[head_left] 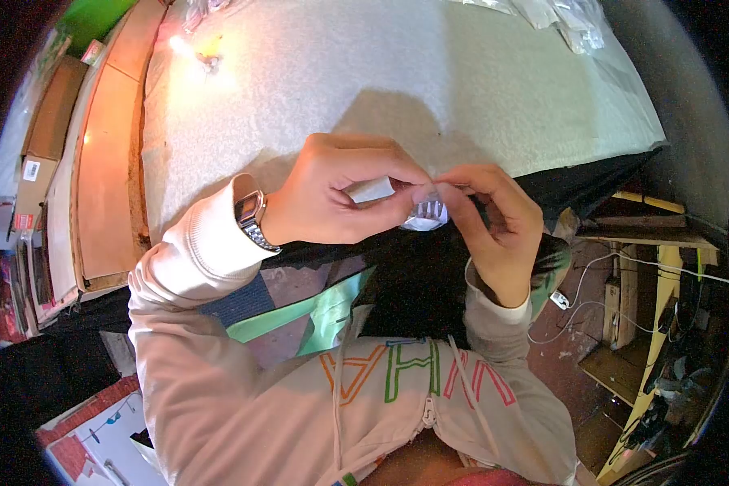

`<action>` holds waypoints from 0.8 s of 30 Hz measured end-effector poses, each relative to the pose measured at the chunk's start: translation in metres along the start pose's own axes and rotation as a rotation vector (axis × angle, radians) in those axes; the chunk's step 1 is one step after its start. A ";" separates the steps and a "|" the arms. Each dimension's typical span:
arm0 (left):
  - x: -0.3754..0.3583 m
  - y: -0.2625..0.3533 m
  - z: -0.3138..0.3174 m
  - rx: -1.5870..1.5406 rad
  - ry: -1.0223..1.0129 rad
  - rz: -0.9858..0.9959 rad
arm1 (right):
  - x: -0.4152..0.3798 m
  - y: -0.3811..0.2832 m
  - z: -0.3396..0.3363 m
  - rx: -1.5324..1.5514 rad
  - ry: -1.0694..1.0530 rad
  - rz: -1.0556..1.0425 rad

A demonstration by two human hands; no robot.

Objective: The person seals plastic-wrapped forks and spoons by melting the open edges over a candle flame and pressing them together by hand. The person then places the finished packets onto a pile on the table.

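Observation:
Between my two hands, just past the table's near edge, hangs a small clear plastic bag (426, 217) with shiny, pale contents that I cannot make out. My left hand (352, 190), with a metal digital watch (253, 219) on its wrist, pinches the bag's top between thumb and forefinger. From the other side, my right hand (494, 215) pinches the same top edge, its fingertips touching those of my left. The fingertips hide the bag's upper edge.
A pale cloth covers the table (510, 97). A lit bulb (206, 61) glows at its far left, and crumpled clear plastic bags (571, 24) lie at the far right. Wooden boards (109, 154) stand along the left. White cables (616, 257) run by shelves on the right.

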State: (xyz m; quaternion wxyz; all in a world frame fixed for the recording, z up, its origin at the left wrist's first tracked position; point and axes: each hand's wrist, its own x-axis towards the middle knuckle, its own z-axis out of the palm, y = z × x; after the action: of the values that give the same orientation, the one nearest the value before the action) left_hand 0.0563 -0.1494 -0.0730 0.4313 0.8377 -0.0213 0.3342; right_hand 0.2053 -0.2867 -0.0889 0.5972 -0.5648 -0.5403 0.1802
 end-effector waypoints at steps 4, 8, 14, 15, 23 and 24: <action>-0.001 0.003 -0.004 0.043 -0.048 -0.038 | -0.002 -0.004 -0.002 0.000 0.069 0.086; 0.000 -0.001 -0.001 0.023 0.030 -0.033 | -0.001 0.000 -0.008 0.051 0.133 0.055; 0.000 0.000 -0.007 0.016 0.042 -0.091 | -0.004 -0.001 -0.009 0.040 0.135 0.064; 0.003 0.003 -0.005 0.010 0.038 -0.084 | -0.004 0.000 -0.008 0.019 0.101 0.043; 0.001 -0.001 0.000 0.060 -0.026 -0.028 | -0.002 -0.001 0.002 0.001 0.049 0.034; 0.001 -0.001 0.000 0.067 -0.031 -0.015 | -0.002 0.000 0.002 -0.001 0.056 0.027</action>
State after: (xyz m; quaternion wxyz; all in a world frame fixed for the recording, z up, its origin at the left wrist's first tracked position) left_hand 0.0580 -0.1484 -0.0733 0.4053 0.8568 -0.0104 0.3186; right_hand 0.2030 -0.2873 -0.0903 0.6092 -0.5771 -0.5160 0.1720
